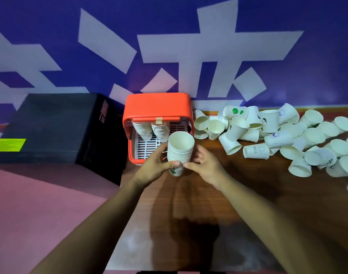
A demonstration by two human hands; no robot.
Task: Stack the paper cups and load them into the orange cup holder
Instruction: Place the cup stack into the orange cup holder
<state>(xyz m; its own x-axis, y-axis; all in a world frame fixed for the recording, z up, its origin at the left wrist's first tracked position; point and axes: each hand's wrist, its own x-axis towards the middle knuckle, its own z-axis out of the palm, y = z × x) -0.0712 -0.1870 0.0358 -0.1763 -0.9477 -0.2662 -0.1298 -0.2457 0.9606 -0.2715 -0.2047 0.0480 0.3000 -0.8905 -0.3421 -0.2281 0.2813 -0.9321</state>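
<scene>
A stack of white paper cups point(180, 150) stands upright, mouth up, just in front of the orange cup holder point(157, 107). My left hand point(155, 167) grips the stack low on its left side, thumb across the front. My right hand point(204, 164) is at the stack's right side, with its thumb tip touching the bottom cup and its fingers loosely curled. Inside the holder, two stacks of cups point(149, 130) lean on a white slotted tray point(146, 148). A pile of several loose paper cups point(278, 133) lies on the wooden table to the right.
A black box point(50, 125) with a yellow-green label sits left of the holder. The wooden table point(228, 194) runs under my arms, with pink floor to the left. A blue wall with white shapes stands close behind.
</scene>
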